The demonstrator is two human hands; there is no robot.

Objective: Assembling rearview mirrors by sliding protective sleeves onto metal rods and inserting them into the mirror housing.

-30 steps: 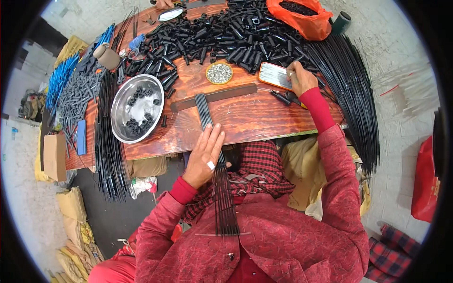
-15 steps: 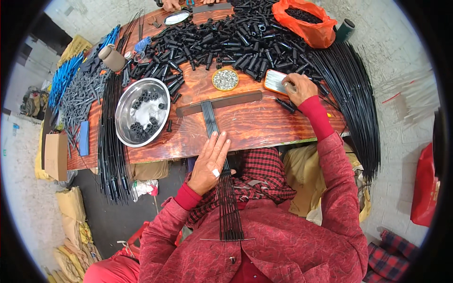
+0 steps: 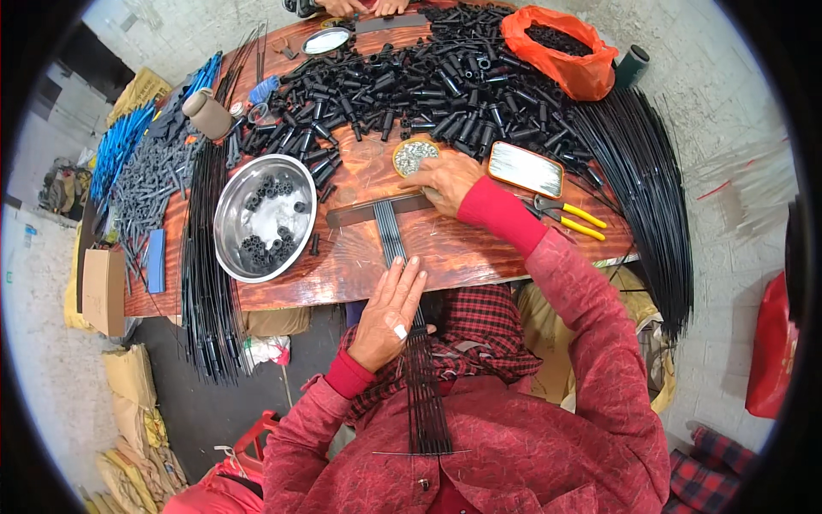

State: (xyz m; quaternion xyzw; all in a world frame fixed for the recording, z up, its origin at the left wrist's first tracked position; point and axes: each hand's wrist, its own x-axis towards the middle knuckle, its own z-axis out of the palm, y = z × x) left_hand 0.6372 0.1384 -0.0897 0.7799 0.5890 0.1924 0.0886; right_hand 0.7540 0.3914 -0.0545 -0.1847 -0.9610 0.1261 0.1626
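Observation:
My left hand [image 3: 390, 317] lies flat, fingers stretched, over a row of thin black ribs [image 3: 390, 236] at the table's front edge. The upper ends of the ribs rest on a dark bar [image 3: 355, 213]; their lower lengths [image 3: 428, 394] run down over my lap, with a thin wire [image 3: 396, 452] crossing near the bottom. My right hand [image 3: 452, 180] is bent with fingers drawn together, between the bar's right part and a round yellow-rimmed dish [image 3: 415, 157] of small silver pieces. Whatever its fingertips hold is too small to make out.
An orange-rimmed tray [image 3: 526, 170] of pins and yellow-handled pliers [image 3: 574, 218] lie to the right. A steel bowl [image 3: 229, 259] with black rings stands left. Behind are heaped black tubes [image 3: 411, 86], an orange bag [image 3: 591, 73] and another person's hands [image 3: 390, 7]. Long black rods [image 3: 655, 206] flank the table.
My right hand has moved left from the pin tray to beside the dish of silver pieces, uncovering the tray and pliers. My left hand stays flat on the ribs.

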